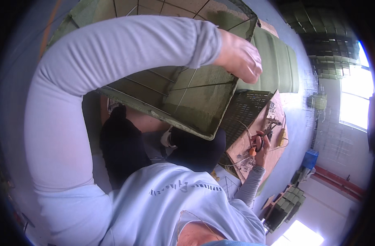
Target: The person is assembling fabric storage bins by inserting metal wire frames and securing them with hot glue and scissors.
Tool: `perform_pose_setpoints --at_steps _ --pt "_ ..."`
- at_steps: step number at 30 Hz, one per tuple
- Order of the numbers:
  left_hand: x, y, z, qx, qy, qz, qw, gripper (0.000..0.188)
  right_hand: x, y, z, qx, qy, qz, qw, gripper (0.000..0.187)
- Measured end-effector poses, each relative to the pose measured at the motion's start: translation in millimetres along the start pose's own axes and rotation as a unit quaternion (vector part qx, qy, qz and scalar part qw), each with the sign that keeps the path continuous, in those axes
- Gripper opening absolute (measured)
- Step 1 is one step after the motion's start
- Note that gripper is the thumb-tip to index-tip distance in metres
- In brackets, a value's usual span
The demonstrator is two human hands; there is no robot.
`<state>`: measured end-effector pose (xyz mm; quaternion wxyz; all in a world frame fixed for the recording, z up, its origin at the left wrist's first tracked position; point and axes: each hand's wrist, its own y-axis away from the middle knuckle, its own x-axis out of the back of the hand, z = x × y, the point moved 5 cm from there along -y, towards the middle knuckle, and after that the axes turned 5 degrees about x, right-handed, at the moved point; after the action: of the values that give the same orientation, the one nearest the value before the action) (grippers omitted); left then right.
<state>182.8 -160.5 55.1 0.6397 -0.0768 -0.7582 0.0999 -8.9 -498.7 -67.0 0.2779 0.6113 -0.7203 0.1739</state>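
Our left hand (240,59) is curled at the right rim of the green wire-framed bin (204,102); can't tell if it's pinching anything. If that arm leans too hard, the bin could tip toward our legs. Further right, our right hand (262,153) grips scissors (268,130), and a careless swing could snag the pale cord (248,128) beside it. Beneath that hand: stained cardboard (238,149) by a dark crate (245,106). Beyond it, grey floor (292,106), then a red pipe (339,180) and bright window (355,98).
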Motion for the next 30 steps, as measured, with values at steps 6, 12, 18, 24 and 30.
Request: perform_pose_setpoints --at_steps 6,12,18,24,30 --pt "-21 -18 1 -0.03 -0.047 -0.007 0.998 0.01 -2 3 16 -0.031 -0.023 0.008 0.999 0.033" --pt "-15 -14 5 -0.05 -0.108 0.005 0.993 0.006 -9 -1 16 -0.017 0.003 0.0 1.0 0.036" --pt "-17 -13 5 -0.058 -0.089 0.042 0.993 0.006 -10 0 20 -0.015 0.01 0.0 1.0 0.037" --pt "-21 -15 6 -0.107 -0.083 0.082 0.987 0.003 -4 7 29 -0.026 0.004 -0.001 1.0 0.035" --pt "-21 -23 -9 -0.046 -0.165 -0.038 0.984 0.004 -3 13 35 -0.049 -0.03 0.018 0.998 0.033"
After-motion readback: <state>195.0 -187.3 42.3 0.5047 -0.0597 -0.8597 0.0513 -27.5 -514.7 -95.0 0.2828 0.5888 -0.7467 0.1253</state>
